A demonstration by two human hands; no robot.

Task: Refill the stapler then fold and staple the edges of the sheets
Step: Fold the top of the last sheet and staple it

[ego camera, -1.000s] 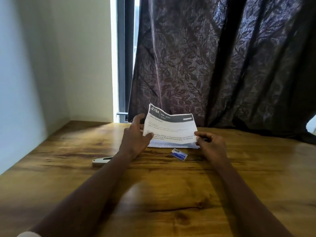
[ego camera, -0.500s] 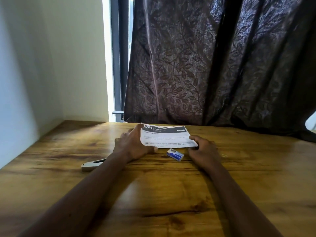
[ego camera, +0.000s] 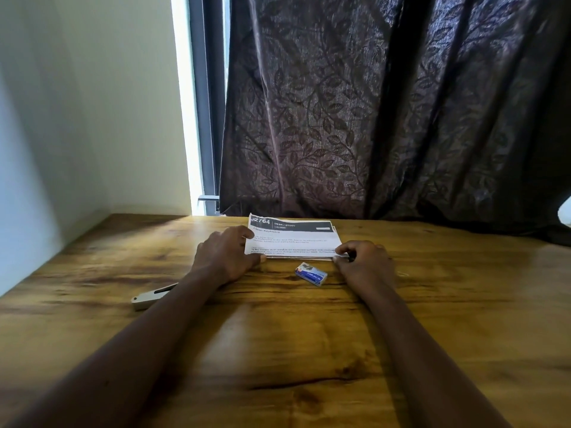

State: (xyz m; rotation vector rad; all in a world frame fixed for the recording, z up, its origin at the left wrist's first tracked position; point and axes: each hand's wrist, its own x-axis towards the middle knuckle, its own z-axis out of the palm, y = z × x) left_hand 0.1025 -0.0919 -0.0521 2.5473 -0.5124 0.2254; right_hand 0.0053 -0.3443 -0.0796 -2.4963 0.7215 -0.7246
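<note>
White printed sheets lie flat on the wooden worktop in the upper middle of the frame, their long axis running left to right and a dark header band along the far edge. The left hand rests on the sheets' left end, fingers spread and pressing down, thumb at the near left corner; its grip is loose, closed on nothing. The right hand is at the near right corner, thumb and forefinger pinched on that corner of the sheets.

The stapler, a pale metal bar, lies at centre left of the frame, just beside the left forearm and partly hidden behind it, long axis running from lower left to upper right. It sits below and to the left of the left hand, well apart from the right. The small blue staple box lies just below the sheets' near edge, between the two hands and nearer the right.

I judge that whichever step comes next, refilling or stapling, turns on this layout: the left hand is the natural one to draw back for the stapler, while the right reaches the box with a short move toward frame centre. Whether the stapler is already loaded cannot be told.
</note>
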